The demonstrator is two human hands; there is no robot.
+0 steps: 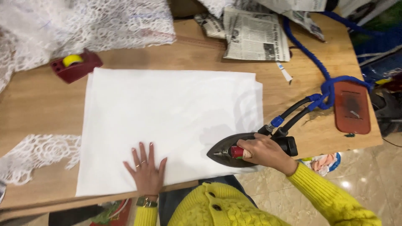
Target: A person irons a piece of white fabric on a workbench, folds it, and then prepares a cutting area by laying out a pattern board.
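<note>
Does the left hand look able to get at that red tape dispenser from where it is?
Probably yes. The left hand lies flat on the white cloth, holding nothing, and only flat cloth and bare table lie between it and the tape dispenser at the cloth's far corner. It would need a long stretch forward.

A dark red tape dispenser with a yellow roll (75, 65), white lace fabric (83, 23), folded newspapers (255, 35) and a rust-brown iron rest (351, 106) lie well beyond the fingers.
</note>
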